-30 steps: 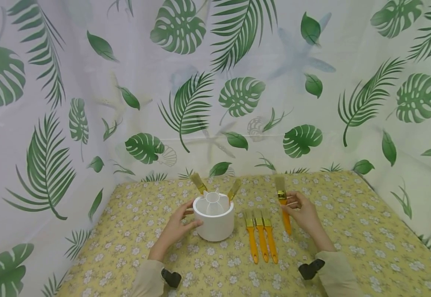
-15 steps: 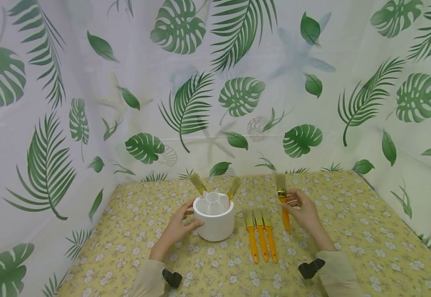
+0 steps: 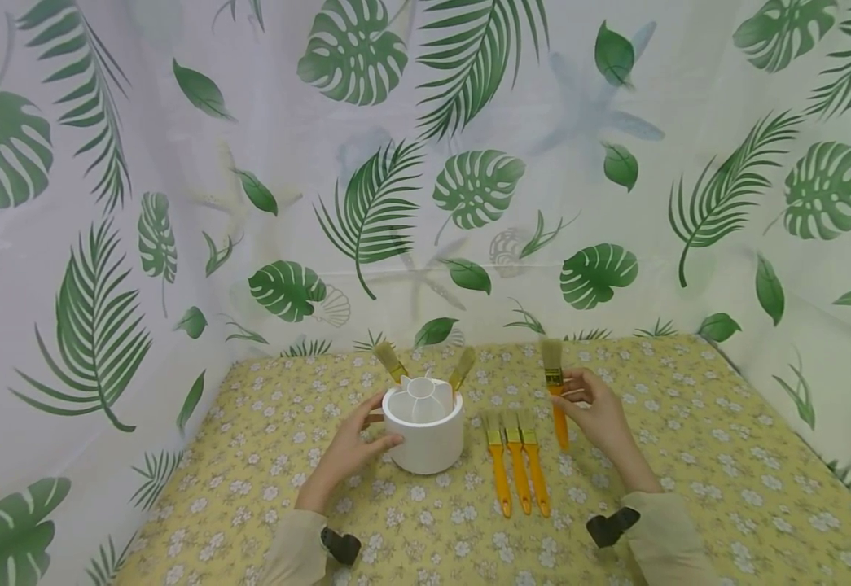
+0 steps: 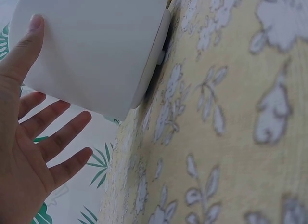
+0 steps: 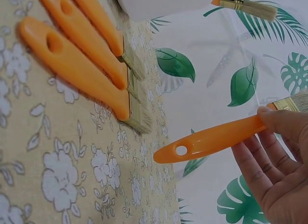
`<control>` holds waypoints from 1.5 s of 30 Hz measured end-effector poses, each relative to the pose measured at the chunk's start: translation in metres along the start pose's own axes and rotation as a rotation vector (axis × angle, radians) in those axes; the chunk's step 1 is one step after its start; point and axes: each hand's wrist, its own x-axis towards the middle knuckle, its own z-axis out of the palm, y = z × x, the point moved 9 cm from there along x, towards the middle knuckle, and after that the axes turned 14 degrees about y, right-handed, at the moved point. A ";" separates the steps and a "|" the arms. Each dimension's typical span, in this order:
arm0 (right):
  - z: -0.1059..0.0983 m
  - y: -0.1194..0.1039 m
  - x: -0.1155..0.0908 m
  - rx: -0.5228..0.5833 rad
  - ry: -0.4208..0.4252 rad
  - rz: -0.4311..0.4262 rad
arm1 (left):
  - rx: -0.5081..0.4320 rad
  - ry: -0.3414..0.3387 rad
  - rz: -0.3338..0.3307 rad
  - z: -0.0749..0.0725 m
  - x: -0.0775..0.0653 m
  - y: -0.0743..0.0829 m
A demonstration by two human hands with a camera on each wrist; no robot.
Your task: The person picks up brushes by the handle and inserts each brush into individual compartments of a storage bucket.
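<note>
A white round brush holder (image 3: 425, 439), divided inside into compartments, stands on the table with two paintbrushes in it, bristles up: one at the back left (image 3: 392, 360) and one at the right (image 3: 462, 370). My left hand (image 3: 352, 443) rests at its left side. Its thumb touches the wall in the left wrist view and the other fingers (image 4: 62, 147) are spread, fairly straight, beside it. My right hand (image 3: 597, 411) pinches an orange-handled paintbrush (image 5: 207, 139) near its metal collar. That brush is held upright, bristles up, its handle end over the table.
Three more orange-handled paintbrushes (image 3: 516, 468) lie side by side between the holder and my right hand, bristles away from me. A flowered yellow cloth (image 3: 234, 488) covers the table. A leaf-printed white curtain (image 3: 469, 309) closes off the back and sides.
The paintbrush in my right hand has risen a little and shifted slightly left. My left hand, the holder and the lying brushes have kept their places.
</note>
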 end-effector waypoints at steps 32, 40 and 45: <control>0.004 -0.056 0.003 0.119 0.038 -0.019 | -0.058 -0.008 -0.002 -0.004 0.000 0.002; 0.013 -0.048 0.008 0.159 0.042 -0.037 | -0.047 0.001 -0.028 -0.005 0.000 0.000; 0.008 -0.078 0.003 0.181 0.046 -0.066 | -0.066 -0.022 -0.023 -0.009 -0.005 0.021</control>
